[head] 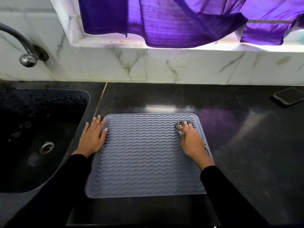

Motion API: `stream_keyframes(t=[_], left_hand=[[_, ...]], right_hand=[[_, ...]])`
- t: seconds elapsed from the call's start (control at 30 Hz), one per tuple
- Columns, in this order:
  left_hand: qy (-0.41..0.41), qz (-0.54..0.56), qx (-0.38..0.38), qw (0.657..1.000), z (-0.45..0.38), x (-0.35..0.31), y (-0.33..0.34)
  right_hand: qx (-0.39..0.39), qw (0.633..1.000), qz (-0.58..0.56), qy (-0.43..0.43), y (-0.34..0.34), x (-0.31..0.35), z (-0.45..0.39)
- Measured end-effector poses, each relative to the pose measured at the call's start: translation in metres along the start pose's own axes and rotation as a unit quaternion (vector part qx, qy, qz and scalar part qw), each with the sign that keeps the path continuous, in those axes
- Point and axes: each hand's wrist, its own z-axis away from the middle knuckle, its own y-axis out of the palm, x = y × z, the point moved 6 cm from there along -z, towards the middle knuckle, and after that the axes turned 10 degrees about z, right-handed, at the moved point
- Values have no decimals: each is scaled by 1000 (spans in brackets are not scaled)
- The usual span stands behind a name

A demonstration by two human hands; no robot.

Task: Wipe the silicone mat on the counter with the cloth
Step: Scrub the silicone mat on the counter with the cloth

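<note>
The right hand is pressing a checked cloth onto the grey silicone mat, its grip curled around it; the left hand is lying flat, grip wide, on the mat's left edge

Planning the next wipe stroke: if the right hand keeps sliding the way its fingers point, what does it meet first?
Probably the silicone mat's raised far rim just beyond the cloth under the right hand; then bare counter.

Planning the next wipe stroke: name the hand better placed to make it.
Right. The right hand already presses the cloth onto the silicone mat near its far right corner. The left hand lies flat at the mat's left edge, probably steadying it.
</note>
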Motion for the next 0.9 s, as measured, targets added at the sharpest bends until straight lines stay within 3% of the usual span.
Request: stream_keyframes(t=[0.07, 0.13, 0.17, 0.2, 0.3, 0.4, 0.47, 0.67, 0.8, 0.9], left_hand=[[7, -10, 12, 1000, -9, 0, 4], [5, -14, 25, 1000, -13, 2, 9], [4, -11, 29, 999, -13, 3, 11], [2, -5, 29, 1000, -13, 3, 12], [-10, 19, -1, 1000, -9, 5, 10], [-16, 20, -25, 999, -8, 7, 8], [-16, 13, -27, 999, -9, 7, 9], [-8, 2, -28, 1000, -11, 10, 11], [-12, 3, -20, 1000, -12, 9, 10], [-16, 11, -16, 1000, -12, 7, 9]], right_hand=[[13, 985, -161, 66, -12, -18, -8], [23, 915, -365, 168, -23, -30, -12], [11, 891, -411, 194, -26, -32, -13], [-4, 900, -392, 189, -31, -28, -14], [-19, 987, -138, 82, -26, 15, -8], [-3, 998, 49, 47, 7, 48, 10], [-15, 994, 106, 37, 16, 50, 11], [-4, 996, 88, 2, 14, 44, 11], [-8, 996, -65, 61, -8, 29, -4], [-25, 965, -227, 127, -26, 26, -13]])
